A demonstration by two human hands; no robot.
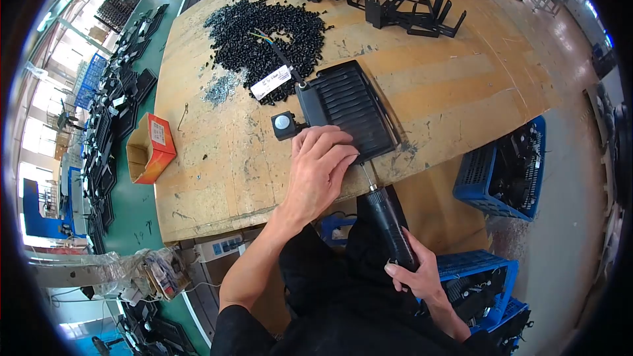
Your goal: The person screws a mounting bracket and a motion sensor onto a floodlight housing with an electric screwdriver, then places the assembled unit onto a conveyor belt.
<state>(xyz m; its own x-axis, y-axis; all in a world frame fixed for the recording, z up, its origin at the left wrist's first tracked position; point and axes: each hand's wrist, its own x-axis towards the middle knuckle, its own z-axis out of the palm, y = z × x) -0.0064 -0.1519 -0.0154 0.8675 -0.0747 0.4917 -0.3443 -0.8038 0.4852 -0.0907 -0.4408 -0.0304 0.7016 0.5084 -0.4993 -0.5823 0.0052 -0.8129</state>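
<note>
A black floodlight point(356, 107) lies finned back up near the table's front edge. A small motion sensor point(283, 125) with a white dome sticks out at its left side. My left hand point(318, 165) grips the near left corner of the floodlight, fingers bent over it. In my right hand point(417, 270) is a black electric screwdriver point(390, 227), its handle wrapped by the fingers. The screwdriver's bit point(368, 175) reaches the near edge of the floodlight; the exact contact point is too small to make out. A white label point(271, 82) hangs on the floodlight's cable.
Behind the floodlight spreads a pile of small black parts point(264, 33), with loose screws point(221, 89) beside it. Black brackets point(415, 16) lie at the back. An orange box point(150, 151) stands left. Blue crates point(484, 184) sit below on the right; a green conveyor point(135, 214) runs left.
</note>
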